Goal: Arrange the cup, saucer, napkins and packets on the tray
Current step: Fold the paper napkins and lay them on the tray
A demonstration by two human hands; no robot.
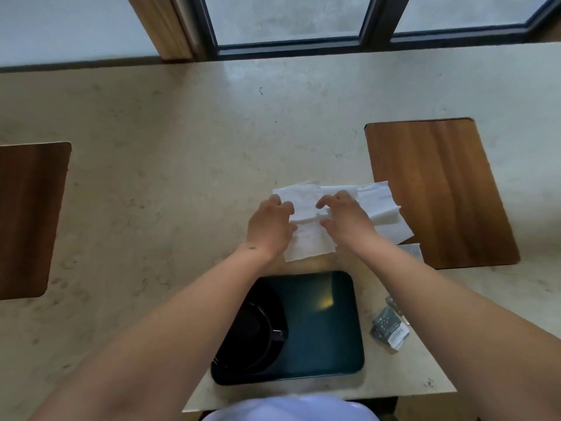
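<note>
- Head view looks down on a pale stone counter (182,165), with both bare arms reaching forward over a dark green tray (321,329).
- White paper napkins (306,208) lie on the counter just beyond the tray's far edge, a loose overlapping pile whose long axis runs left to right, its right end lapping onto a wooden inlay (440,189).
- Left hand (268,229) rests on the left part of the pile, fingers curled down onto the paper with the thumb at its edge; it seems to pinch the front sheet, though the contact is partly hidden.
- Right hand (346,217) sits just beside it, fingers bent and tips on the paper, thumb tucked toward the sheet, gathering or pinching it.
- Both hands are about equally near the napkins; the right one covers the longer, untidy end.
- Black cup (252,332) stands on its black saucer (273,311) in the tray's left half; the right half is bare.
- Packets (390,328) lie on the counter just right of the tray, under the right forearm, nearer that arm.
- Judging by this, the napkins need squaring, then a pull straight back toward the body onto the tray's bare right side.
</note>
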